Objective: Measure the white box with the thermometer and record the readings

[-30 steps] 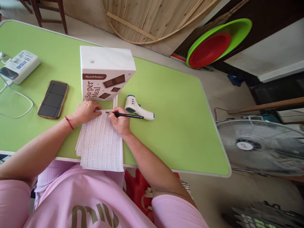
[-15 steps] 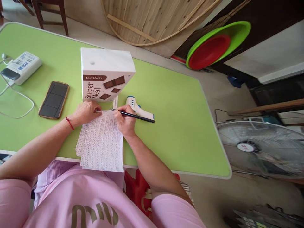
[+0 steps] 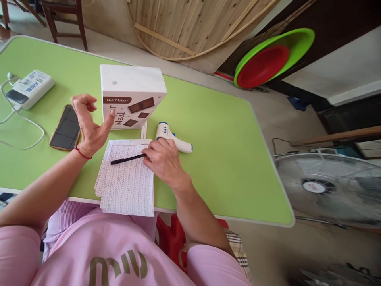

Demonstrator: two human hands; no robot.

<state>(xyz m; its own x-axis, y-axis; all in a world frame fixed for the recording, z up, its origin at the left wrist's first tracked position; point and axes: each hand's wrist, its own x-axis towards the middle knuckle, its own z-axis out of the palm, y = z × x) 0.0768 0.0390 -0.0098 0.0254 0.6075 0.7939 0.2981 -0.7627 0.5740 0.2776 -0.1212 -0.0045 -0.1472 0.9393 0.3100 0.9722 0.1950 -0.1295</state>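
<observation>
My left hand (image 3: pixel 91 123) is raised over the table, fingers spread and curled, holding nothing. It partly covers a dark phone (image 3: pixel 64 129) and the lower left of a white box (image 3: pixel 133 81) marked NutriMotion. My right hand (image 3: pixel 163 159) rests at the upper right of a stack of handwritten paper sheets (image 3: pixel 126 186), its fingers closed on one end of a black pen (image 3: pixel 126 159). The pen lies roughly level over the writing, pointing left. Just beyond that hand sits a white handheld infrared thermometer (image 3: pixel 181 145), partly hidden by the fingers.
On the green table (image 3: pixel 223 159), a white power bank (image 3: pixel 32 89) with a cable (image 3: pixel 41 129) sits at the far left. A standing fan (image 3: pixel 315 186) is beyond the right edge. Green and red basins (image 3: pixel 262 65) lean at the back.
My left hand has lifted off the paper's top edge, moving up and left and opening. My right hand has turned, swinging the pen from pointing right to lying leftward across the page.
</observation>
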